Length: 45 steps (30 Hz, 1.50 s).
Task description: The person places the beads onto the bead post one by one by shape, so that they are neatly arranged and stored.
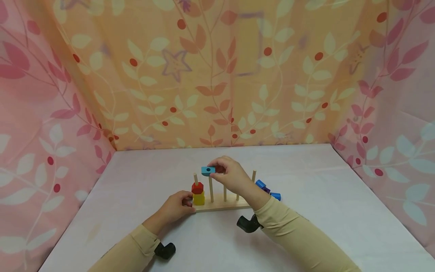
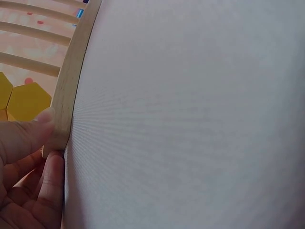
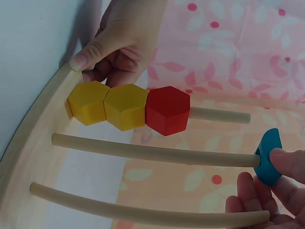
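Note:
My left hand (image 1: 174, 207) grips the left end of a wooden peg stand (image 1: 221, 206), thumb on its upper face and fingers curled at the edge. My right hand (image 1: 232, 177) pinches a light-blue block (image 3: 268, 160) with a flat side, a rounded side and a hole. In the right wrist view the block meets the tip of the second peg (image 3: 152, 153). On the leftmost peg (image 3: 221, 116), two yellow hexagonal blocks (image 3: 125, 107) sit at the bottom with a red hexagonal block (image 3: 167, 110) on top of them. The peg's upper end sticks out above.
Blue blocks (image 1: 275, 196) and a purple block (image 1: 267, 190) lie on the white table (image 1: 136, 170) beyond the stand's right end. Other upright pegs (image 1: 253, 176) stand close by my right hand. A black device (image 1: 248, 224) hangs at each wrist. Patterned cloth (image 1: 210, 75) surrounds the table.

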Each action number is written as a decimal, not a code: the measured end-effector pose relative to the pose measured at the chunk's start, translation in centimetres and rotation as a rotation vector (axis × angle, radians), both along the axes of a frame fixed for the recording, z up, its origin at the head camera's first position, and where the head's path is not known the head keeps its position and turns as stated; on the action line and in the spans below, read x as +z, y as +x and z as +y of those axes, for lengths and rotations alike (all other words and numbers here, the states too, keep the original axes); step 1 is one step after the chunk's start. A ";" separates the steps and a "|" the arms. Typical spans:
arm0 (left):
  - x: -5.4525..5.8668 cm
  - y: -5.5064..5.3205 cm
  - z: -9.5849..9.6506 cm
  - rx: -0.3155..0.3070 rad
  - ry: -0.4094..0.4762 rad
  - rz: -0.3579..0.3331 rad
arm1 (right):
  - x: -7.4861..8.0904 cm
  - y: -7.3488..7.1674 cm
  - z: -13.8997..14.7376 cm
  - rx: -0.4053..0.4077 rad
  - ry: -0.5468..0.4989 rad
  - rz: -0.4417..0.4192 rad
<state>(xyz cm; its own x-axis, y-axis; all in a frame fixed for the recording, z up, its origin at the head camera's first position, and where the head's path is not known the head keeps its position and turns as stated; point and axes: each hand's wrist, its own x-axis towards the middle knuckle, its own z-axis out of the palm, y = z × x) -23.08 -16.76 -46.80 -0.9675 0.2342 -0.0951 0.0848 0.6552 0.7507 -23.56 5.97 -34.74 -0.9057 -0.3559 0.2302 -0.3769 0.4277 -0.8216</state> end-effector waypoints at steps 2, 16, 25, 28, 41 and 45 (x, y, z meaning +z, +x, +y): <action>0.1 0.1 0.0 0.001 -0.001 0.003 | 0.0 0.0 -0.1 -0.008 0.002 -0.003; 0.0 0.1 -0.1 -0.002 0.016 -0.006 | -0.4 0.3 -0.1 0.000 -0.016 -0.071; 0.1 0.1 0.0 -0.003 0.010 0.001 | -0.3 0.5 -0.1 -0.052 0.011 -0.053; 0.1 0.0 0.0 -0.002 0.010 0.001 | -0.3 0.6 -0.1 -0.060 0.005 -0.061; 0.2 0.1 -0.1 -0.008 0.005 0.010 | -2.5 0.8 -0.6 -0.087 -0.205 -0.137; 0.1 0.0 -0.1 -0.002 -0.002 0.012 | -3.1 0.8 -0.8 -0.102 -0.250 -0.170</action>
<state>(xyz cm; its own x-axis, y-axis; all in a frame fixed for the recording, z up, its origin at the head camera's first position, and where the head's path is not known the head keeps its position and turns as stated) -23.06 -16.86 -46.69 -0.9681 0.2361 -0.0835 0.0954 0.6562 0.7486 -22.74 5.21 -37.81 -0.9668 -0.2128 0.1415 -0.1909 0.2333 -0.9535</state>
